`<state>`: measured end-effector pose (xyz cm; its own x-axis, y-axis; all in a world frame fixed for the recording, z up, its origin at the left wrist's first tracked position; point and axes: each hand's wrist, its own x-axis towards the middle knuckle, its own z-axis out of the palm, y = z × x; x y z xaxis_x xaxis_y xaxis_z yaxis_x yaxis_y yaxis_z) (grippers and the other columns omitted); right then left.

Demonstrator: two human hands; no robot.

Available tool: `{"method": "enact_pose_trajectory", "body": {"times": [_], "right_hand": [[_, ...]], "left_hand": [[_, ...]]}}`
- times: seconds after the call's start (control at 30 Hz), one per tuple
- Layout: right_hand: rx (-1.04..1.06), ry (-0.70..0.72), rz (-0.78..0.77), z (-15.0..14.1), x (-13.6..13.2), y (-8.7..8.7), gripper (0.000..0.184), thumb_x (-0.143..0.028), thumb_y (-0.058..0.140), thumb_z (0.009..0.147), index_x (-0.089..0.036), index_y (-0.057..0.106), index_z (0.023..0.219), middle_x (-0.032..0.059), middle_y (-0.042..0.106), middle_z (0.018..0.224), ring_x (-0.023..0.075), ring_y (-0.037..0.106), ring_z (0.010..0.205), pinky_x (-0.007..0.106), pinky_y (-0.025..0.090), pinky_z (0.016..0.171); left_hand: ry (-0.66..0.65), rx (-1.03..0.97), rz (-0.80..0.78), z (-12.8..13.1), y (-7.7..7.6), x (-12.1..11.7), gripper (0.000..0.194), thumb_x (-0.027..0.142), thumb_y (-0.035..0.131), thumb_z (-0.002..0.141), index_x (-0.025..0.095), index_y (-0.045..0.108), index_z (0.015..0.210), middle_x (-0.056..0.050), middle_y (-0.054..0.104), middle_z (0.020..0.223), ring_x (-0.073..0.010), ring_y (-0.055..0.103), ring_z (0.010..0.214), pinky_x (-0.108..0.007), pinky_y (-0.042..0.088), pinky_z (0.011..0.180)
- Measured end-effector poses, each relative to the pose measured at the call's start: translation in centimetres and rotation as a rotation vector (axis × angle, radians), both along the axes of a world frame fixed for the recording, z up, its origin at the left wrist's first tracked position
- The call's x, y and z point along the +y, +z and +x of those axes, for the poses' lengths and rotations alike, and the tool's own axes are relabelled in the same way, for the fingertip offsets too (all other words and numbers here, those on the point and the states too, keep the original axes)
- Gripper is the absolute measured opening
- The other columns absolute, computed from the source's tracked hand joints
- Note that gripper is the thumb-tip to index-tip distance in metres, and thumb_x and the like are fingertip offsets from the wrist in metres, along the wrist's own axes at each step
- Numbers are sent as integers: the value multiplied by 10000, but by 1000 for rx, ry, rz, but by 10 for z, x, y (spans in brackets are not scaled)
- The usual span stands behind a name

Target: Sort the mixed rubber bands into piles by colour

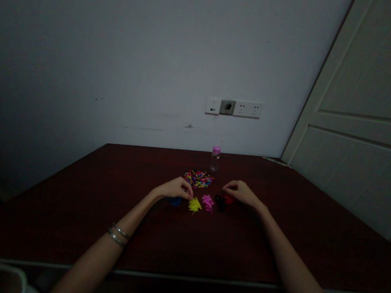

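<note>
My left hand [175, 188] is closed in a pinch just above the yellow pile [195, 205] of small band-like pieces. Partly under that hand lies a blue pile [175, 202]. My right hand [242, 193], its fingertips also pressed together, hovers beside the black pile [220, 202] and the red pile [228, 199], which it partly covers. Whatever either pinch holds is too small to make out. Between the hands sits a pink pile [207, 202]. Behind them is a mixed heap [198, 179] of many-coloured pieces.
A clear bottle with a pink cap [215, 159] stands behind the mixed heap on the dark red table [106, 186]. Wall sockets [234, 108] are above the table's back edge. A pale panelled door [382, 107] borders the right side. The light is dim.
</note>
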<state>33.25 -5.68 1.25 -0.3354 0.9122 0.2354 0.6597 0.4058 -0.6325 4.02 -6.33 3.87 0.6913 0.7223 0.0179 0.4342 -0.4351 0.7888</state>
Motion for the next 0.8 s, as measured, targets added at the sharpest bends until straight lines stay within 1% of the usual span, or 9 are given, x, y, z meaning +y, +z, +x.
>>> {"method": "enact_pose_trajectory", "body": {"times": [0.1,0.2,0.27,0.37,0.47,0.6,0.73,0.8], "right_hand": [[20,0,18,-3,0,0,247,-301,539,723,-134,690,825,73,685,851,190,619,782,272,465,723],[17,-22,65,-6,4,-1,242,-276,539,726,-133,684,856,80,673,888,187,611,806,278,459,750],[-8,-43,115,-9,9,0,242,-264,540,728,-134,680,877,84,663,908,187,604,819,277,458,751],[-70,-57,191,-15,21,2,238,-252,539,734,-147,677,896,79,659,908,183,600,828,267,456,741],[-148,-60,209,-24,32,7,224,-252,542,740,-174,681,897,66,667,900,179,602,830,251,452,733],[-234,-32,172,-36,41,12,230,-257,538,753,-200,677,927,50,673,936,173,603,864,225,438,740],[-282,-32,135,-46,43,15,221,-269,553,743,-218,686,911,40,677,933,175,605,862,218,429,737],[-301,-50,141,-50,43,16,212,-295,564,736,-225,694,888,44,678,920,185,605,851,225,429,719]], "left_hand": [[61,-69,10,-4,0,6,224,291,637,615,103,690,725,-31,631,649,-107,515,604,-198,380,578],[194,-126,64,-12,-2,16,235,310,627,622,103,689,714,-48,651,687,-126,547,643,-219,404,629],[293,-154,108,-20,-6,24,256,331,620,626,101,688,716,-54,655,694,-134,552,646,-224,406,624],[433,-171,134,-31,-13,35,304,371,596,641,96,688,733,-52,649,672,-131,540,610,-221,394,575],[525,-189,141,-40,-21,42,337,396,583,639,90,685,737,-49,643,658,-123,524,581,-216,382,555],[600,-183,116,-43,-27,45,346,395,591,611,85,684,733,-46,637,646,-120,512,564,-214,370,538],[604,-171,98,-41,-28,44,346,389,587,609,80,680,734,-46,627,630,-115,496,554,-210,355,520],[596,-167,92,-40,-28,44,351,391,585,611,78,678,738,-43,621,619,-113,490,544,-210,351,514]]}}
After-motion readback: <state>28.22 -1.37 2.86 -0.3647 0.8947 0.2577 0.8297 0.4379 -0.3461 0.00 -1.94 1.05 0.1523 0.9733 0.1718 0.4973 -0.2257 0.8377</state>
